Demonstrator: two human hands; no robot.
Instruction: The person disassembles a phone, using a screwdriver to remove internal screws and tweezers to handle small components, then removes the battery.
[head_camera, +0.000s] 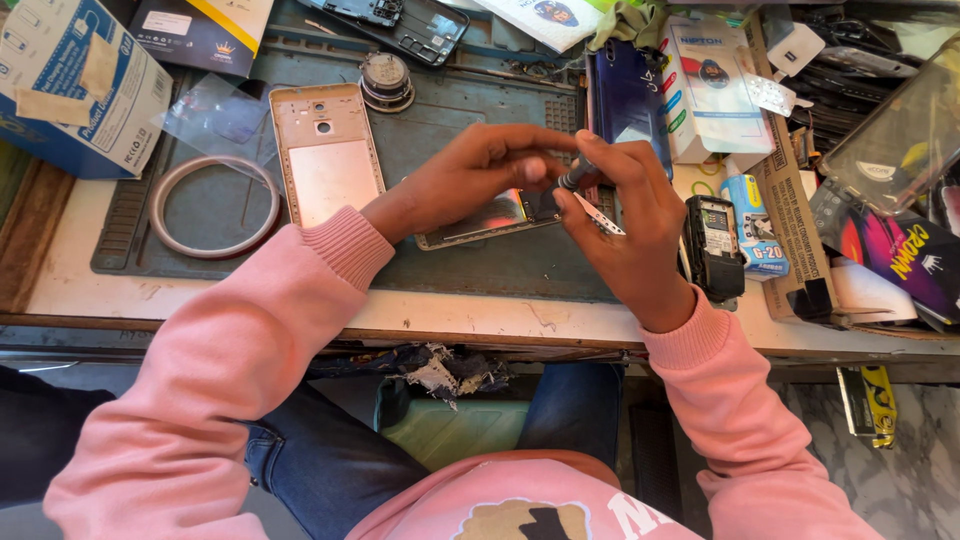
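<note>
A small screwdriver (578, 175) is pinched between thumb and forefinger of the right hand (630, 215), and a thin white strip (600, 214) is caught under the same fingers. The tip appears to be set at the upper end of an opened phone (490, 220), which lies tilted on the grey mat (440, 130) at the middle of the bench (480, 312). The left hand (470, 175) is closed over the phone's upper edge, its fingertips meeting the driver; whether a loose part is held there cannot be told.

A slip of the tip is judged the nearest risk: with the phone propped at an angle and steadied by fingertips alone, the driver could skid across the exposed board. The strip could be dropped or creased, since that hand is doing two jobs. A freed screw could roll off the mat's edge and be lost among the clutter.

A gold back cover (325, 150) lies just left of the phone, a tape ring (213, 207) beyond it, and a small black device (712, 245) is near the right wrist.
</note>
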